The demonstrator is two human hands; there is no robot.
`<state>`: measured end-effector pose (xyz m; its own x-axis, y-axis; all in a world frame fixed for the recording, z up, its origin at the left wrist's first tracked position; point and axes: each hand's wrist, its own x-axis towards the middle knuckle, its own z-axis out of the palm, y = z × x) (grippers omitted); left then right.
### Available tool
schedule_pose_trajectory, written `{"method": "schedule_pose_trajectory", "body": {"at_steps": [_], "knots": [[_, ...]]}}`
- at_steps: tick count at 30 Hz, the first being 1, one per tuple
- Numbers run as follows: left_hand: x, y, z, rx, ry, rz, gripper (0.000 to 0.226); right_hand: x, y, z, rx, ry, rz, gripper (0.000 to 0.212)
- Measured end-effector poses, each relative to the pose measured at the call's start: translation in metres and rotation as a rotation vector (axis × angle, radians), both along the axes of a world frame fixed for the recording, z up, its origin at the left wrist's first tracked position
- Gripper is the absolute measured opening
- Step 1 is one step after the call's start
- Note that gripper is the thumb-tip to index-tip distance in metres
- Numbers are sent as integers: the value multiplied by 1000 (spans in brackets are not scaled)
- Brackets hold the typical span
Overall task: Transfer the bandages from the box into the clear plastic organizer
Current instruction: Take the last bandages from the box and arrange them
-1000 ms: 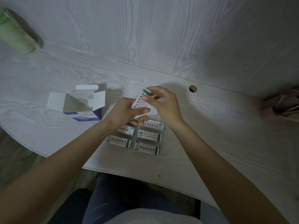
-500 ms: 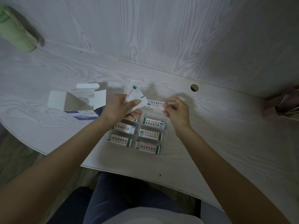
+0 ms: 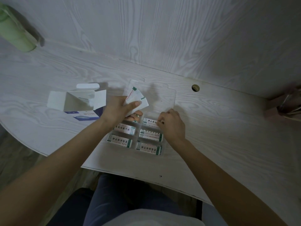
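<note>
At the far left of the desk (image 3: 48, 67) stood 1 green cup (image 3: 15, 32), and nearer the middle 1 open box (image 3: 78, 100) lay with its flaps spread. Just beside it the left hand (image 3: 118, 110) gripped a fanned stack of bandages (image 3: 136, 100), thumb clamped across them, as it had half a second before. Beneath lay 1 clear plastic organizer (image 3: 169, 97), its lid open flat behind, with 5 wrapped bandages showing in its compartments. The right hand (image 3: 171, 126), which earlier held 1 bandage (image 3: 149, 122) up in the air, had come down and was pinching that bandage into the far right compartment. Past it were 1 cable hole (image 3: 195, 87) and some objects too dark to make out at the right edge.
</note>
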<state>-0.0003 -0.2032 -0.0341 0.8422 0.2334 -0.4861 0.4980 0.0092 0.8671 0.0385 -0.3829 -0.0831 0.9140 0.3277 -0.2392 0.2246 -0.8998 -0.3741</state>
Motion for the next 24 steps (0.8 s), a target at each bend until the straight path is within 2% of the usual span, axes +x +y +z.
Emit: {"method": "schedule_pose_trajectory", "body": {"at_steps": [2, 3, 5, 7, 8, 11, 16, 21, 24], "knots": [[-1, 0, 1, 9, 7, -6, 26, 0, 0, -3, -9, -21, 31, 8], [-1, 0, 1, 7, 10, -6, 28, 1, 1, -1, 57, -24, 2, 10], [-1, 1, 4, -19, 17, -2, 30, 3, 8, 9, 366, 39, -101, 16], [-1, -1, 7, -69, 16, -10, 29, 7, 14, 30, 711, 249, -180, 14], [-1, -2, 9, -91, 13, -26, 29, 9, 16, 39, 806, 351, -195, 9], [-2, -5, 12, -115, 9, -79, 29, 13, 19, 50, 866, 433, -181, 4], [-5, -4, 13, -205, -1, -53, 22, 19, 18, 52, 931, 463, -286, 19], [-6, -3, 14, -178, -28, 19, 14, 17, 14, 44, 892, 417, -310, 13], [-5, -4, 14, -137, -40, 75, 9, 18, 13, 39, 949, 418, -376, 14]]}}
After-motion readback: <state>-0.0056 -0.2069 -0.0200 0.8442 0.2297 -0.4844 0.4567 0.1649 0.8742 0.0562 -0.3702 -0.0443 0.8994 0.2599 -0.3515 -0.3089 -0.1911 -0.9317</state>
